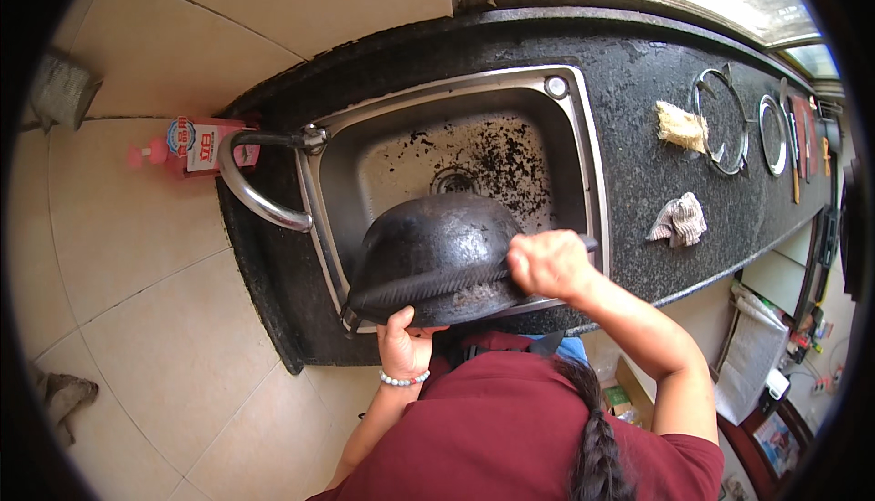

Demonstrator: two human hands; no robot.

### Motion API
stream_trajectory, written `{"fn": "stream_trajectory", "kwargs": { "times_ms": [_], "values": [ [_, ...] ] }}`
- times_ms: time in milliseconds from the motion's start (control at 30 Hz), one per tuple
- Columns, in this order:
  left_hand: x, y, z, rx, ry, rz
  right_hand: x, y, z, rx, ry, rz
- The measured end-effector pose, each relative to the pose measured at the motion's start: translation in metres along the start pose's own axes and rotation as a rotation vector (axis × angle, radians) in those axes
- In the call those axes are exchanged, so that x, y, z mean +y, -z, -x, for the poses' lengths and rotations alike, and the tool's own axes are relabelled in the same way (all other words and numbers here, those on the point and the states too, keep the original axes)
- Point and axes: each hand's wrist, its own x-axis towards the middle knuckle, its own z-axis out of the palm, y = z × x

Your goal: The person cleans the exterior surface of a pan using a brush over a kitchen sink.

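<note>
A blackened wok (437, 237) is tipped on its side over the near part of the steel sink (342, 168), its dark outer surface upward. My left hand (401, 346) grips its near lower rim, thumb showing on the outside; a beaded bracelet circles the wrist. My right hand (551, 264) is closed around a long dark tool (428, 289) lying across the wok's side. A ridged edge shows on the tool, and its end sticks out right of my fist; its exact kind I cannot make out. Black flakes (510, 159) are scattered over the sink bottom around the drain.
A curved chrome faucet (251, 191) stands at the sink's left, beside a pink pump bottle (200, 145). On the black counter (629, 182) to the right lie a yellowish scrubber (682, 127), a crumpled cloth (679, 220), a wire ring stand (720, 123) and knives (796, 141).
</note>
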Motion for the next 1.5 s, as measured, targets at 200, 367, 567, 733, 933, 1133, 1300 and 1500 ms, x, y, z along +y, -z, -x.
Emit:
{"fn": "stream_trajectory", "kwargs": {
  "times_ms": [200,367,567,733,933,1133,1300,1500],
  "values": [
    [0.003,0.0,-0.002,-0.03,0.033,-0.028,0.032,-0.015,-0.003,0.092,-0.111,-0.015],
    [0.003,-0.006,0.001,0.006,-0.02,-0.014,0.005,-0.011,0.009,0.035,0.03,-0.151],
    [0.003,0.004,-0.005,-0.002,0.047,-0.02,0.033,-0.023,0.009,0.122,-0.094,-0.154],
    [0.001,0.007,0.0,0.002,0.019,0.015,0.018,-0.02,0.018,0.129,0.001,-0.156],
    [0.004,0.005,-0.002,-0.022,0.055,0.048,0.045,-0.024,0.014,0.106,-0.131,-0.138],
    [0.002,0.012,-0.004,-0.03,0.022,0.028,0.021,-0.022,0.011,0.136,0.058,-0.186],
    [0.004,-0.002,-0.002,0.015,0.044,0.035,0.035,-0.01,-0.002,0.098,-0.028,-0.008],
    [-0.003,0.009,-0.003,-0.054,-0.016,0.049,-0.014,0.003,-0.005,0.026,0.109,-0.055]
  ]
}}
